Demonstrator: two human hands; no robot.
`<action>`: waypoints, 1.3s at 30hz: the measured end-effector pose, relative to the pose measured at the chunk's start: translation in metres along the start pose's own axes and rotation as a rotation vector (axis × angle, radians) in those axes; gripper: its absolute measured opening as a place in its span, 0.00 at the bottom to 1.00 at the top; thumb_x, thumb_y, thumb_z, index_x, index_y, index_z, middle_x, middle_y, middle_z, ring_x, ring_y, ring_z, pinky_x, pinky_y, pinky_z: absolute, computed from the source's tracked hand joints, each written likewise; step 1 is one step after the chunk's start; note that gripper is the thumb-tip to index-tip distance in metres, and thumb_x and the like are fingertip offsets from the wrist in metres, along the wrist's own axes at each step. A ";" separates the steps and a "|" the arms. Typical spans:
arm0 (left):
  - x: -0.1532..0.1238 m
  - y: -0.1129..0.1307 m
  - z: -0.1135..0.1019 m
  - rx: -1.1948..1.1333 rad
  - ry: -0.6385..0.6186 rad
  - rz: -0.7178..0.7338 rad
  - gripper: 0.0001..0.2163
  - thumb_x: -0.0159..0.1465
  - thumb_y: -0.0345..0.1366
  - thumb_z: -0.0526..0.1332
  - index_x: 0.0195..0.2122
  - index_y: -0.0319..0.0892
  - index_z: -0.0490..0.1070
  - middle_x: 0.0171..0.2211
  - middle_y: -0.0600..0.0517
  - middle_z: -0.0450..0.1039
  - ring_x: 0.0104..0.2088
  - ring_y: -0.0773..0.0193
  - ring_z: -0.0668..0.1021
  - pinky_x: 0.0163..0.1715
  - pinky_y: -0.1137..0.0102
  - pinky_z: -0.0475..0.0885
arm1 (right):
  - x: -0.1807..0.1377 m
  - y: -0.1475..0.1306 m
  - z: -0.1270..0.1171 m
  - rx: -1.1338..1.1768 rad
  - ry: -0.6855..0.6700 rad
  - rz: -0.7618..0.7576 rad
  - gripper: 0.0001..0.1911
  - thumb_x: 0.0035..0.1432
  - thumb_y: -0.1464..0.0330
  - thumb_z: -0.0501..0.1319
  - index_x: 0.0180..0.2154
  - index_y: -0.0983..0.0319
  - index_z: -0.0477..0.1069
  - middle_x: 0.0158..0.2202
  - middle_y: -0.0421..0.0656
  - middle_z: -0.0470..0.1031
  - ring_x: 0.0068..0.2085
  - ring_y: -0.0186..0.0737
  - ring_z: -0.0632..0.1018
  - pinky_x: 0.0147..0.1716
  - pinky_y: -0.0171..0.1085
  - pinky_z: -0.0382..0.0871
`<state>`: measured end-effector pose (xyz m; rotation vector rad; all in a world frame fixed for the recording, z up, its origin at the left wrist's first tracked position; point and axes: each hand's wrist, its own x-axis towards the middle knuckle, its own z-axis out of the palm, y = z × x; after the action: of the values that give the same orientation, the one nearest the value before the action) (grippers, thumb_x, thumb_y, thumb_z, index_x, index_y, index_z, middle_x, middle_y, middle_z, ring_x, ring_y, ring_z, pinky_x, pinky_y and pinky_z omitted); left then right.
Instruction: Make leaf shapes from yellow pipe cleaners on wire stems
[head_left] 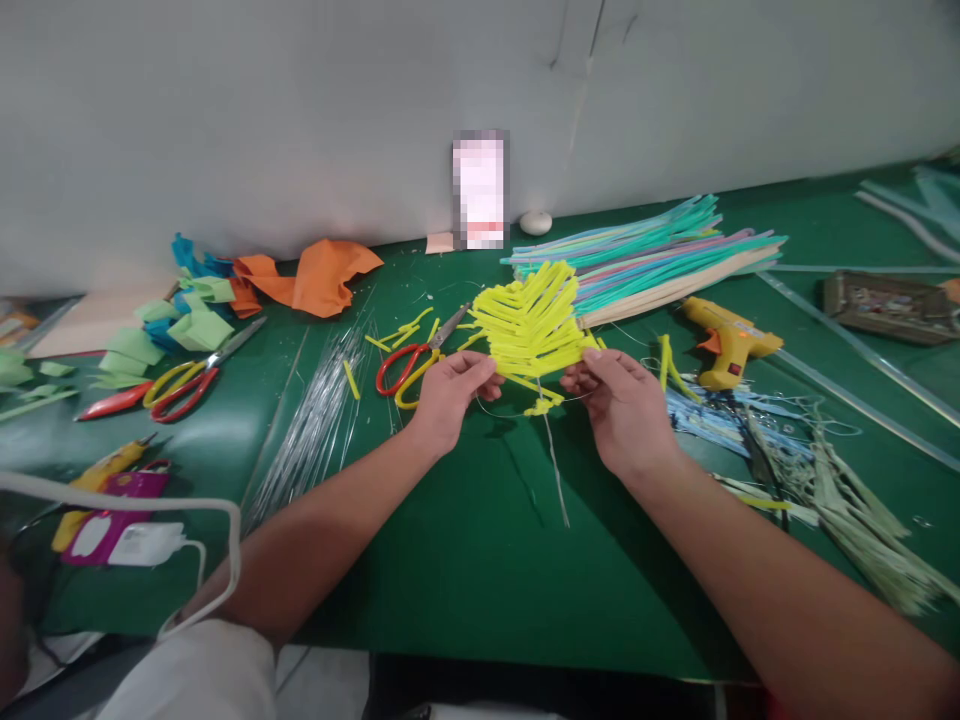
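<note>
A leaf shape made of yellow pipe cleaners (529,315) is held up over the green table, with its twisted wire stem hanging down below. My left hand (457,390) pinches its lower left edge between thumb and fingers. At the lower right edge, my right hand (619,400) pinches it too. A thin wire loops between the two hands, and a small yellow piece (541,406) sits on the stem. Just left of the leaf lie scissors (405,372) with red and yellow handles, partly hidden by it.
Behind are bundled pipe cleaners (675,265) and a phone (480,190) against the wall. A yellow glue gun (727,340) lies right. Left are loose wires (315,420), second scissors (184,388), orange paper (326,280) and a charger (146,543) with a white cable. Blue strands (720,425) lie right.
</note>
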<state>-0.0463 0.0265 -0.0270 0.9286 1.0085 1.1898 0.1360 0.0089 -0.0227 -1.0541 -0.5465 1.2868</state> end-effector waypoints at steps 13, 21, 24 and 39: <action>0.001 0.010 0.002 -0.328 -0.266 -0.271 0.08 0.55 0.35 0.70 0.31 0.38 0.74 0.30 0.49 0.75 0.30 0.68 0.78 0.35 0.72 0.76 | -0.009 0.006 0.005 -0.174 -0.389 0.170 0.21 0.50 0.53 0.68 0.41 0.59 0.78 0.41 0.45 0.80 0.40 0.40 0.79 0.41 0.38 0.72; -0.026 0.005 0.022 -0.231 -0.479 -0.389 0.15 0.47 0.44 0.74 0.32 0.42 0.77 0.35 0.44 0.80 0.36 0.53 0.81 0.40 0.58 0.77 | -0.021 0.005 0.008 -0.105 -0.459 0.311 0.14 0.44 0.61 0.73 0.33 0.60 0.77 0.24 0.36 0.74 0.18 0.26 0.65 0.16 0.29 0.57; -0.024 0.002 0.021 -0.062 -0.408 -0.372 0.14 0.48 0.41 0.74 0.30 0.39 0.77 0.34 0.43 0.80 0.34 0.56 0.81 0.38 0.62 0.77 | -0.017 0.004 0.008 -0.054 -0.369 0.243 0.13 0.41 0.64 0.73 0.26 0.60 0.73 0.19 0.33 0.69 0.18 0.27 0.64 0.16 0.30 0.57; -0.003 -0.002 -0.011 0.598 -0.167 0.253 0.14 0.60 0.30 0.62 0.47 0.40 0.67 0.39 0.49 0.75 0.33 0.68 0.78 0.35 0.70 0.75 | 0.010 -0.025 -0.016 -1.467 -0.010 -0.262 0.13 0.51 0.55 0.61 0.27 0.58 0.71 0.27 0.42 0.74 0.28 0.40 0.70 0.26 0.37 0.54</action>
<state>-0.0567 0.0235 -0.0321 1.6383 1.1557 1.0025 0.1642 0.0146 -0.0109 -2.0269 -1.6819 0.4981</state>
